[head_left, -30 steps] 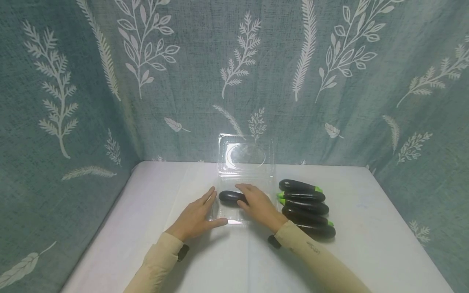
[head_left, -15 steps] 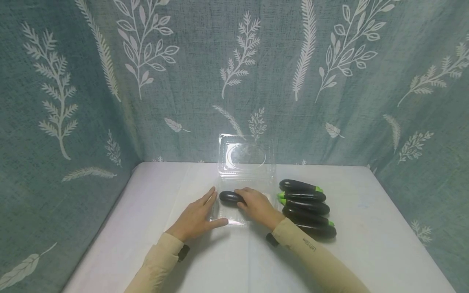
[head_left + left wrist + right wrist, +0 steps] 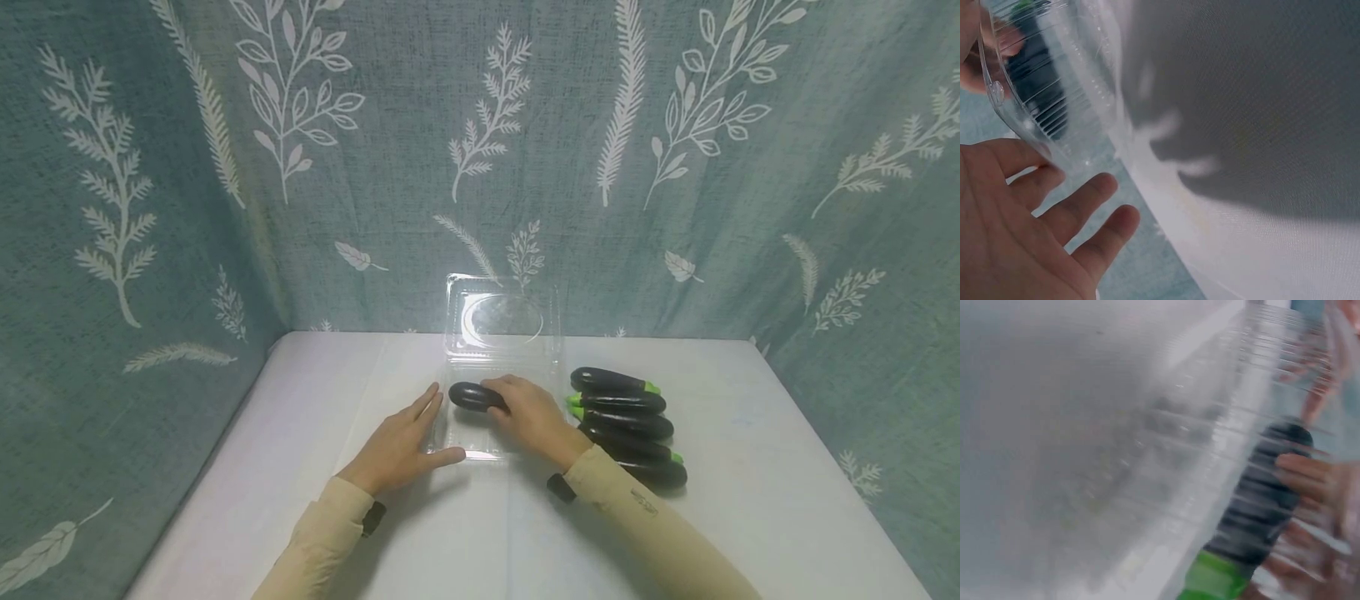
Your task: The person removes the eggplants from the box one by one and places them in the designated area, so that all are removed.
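A clear plastic clamshell box [image 3: 465, 437] stands with its lid up on the white table. Inside it lies a dark eggplant [image 3: 471, 396], its green cap end showing in the right wrist view. Around that eggplant's right part curl the fingers of my right hand [image 3: 531, 423], which hides its cap in the head view. My left hand [image 3: 397, 450] rests at the box's left side, fingers straight and spread, the thumb along the front edge. In the left wrist view the left hand [image 3: 1029, 225] touches the clear wall of the box.
Several eggplants [image 3: 626, 425] with green caps lie in a stacked row just right of the box. The raised lid [image 3: 502, 321] stands at the back, before a patterned green curtain [image 3: 405, 167]. White cloth covers the table [image 3: 750, 467].
The eggplant in my right hand has shifted slightly away toward the back of the box, after a small slide of the hand along it. My left hand keeps its place.
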`<state>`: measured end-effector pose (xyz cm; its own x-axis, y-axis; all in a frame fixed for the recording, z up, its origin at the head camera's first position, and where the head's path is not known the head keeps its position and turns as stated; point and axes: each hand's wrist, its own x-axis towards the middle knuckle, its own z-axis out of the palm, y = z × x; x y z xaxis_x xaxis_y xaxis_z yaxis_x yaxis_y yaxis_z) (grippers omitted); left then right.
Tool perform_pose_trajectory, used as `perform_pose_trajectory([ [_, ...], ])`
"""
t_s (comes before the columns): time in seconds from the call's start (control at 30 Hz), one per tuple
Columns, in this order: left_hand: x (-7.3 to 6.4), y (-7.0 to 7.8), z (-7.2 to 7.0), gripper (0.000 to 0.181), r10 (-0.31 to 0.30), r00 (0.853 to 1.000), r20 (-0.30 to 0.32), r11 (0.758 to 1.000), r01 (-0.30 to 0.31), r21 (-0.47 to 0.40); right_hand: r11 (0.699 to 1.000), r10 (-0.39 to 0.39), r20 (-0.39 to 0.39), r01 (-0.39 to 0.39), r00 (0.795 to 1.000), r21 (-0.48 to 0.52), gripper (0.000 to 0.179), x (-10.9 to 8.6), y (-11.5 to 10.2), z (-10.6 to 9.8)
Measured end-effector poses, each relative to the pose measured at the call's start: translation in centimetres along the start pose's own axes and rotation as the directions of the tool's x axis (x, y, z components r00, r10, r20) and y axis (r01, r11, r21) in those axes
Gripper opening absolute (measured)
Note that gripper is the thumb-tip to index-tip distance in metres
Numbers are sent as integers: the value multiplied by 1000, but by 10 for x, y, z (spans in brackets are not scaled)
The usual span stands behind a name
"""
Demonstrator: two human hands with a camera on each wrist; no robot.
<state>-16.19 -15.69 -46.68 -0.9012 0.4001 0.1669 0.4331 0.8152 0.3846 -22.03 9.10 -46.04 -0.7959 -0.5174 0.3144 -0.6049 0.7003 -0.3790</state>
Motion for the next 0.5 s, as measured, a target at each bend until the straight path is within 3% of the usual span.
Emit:
perform_pose_trajectory([
  [0.33,-1,1,-3,104,-15,1000,11,1000,15,-10,994,-106,-137,101,985,-43,43,-4,-8,-43],
  [0.5,0,2,-2,103,-14,1000,15,1000,14,-11,994,-109,-208,103,972,-41,44,-9,-7,-70],
])
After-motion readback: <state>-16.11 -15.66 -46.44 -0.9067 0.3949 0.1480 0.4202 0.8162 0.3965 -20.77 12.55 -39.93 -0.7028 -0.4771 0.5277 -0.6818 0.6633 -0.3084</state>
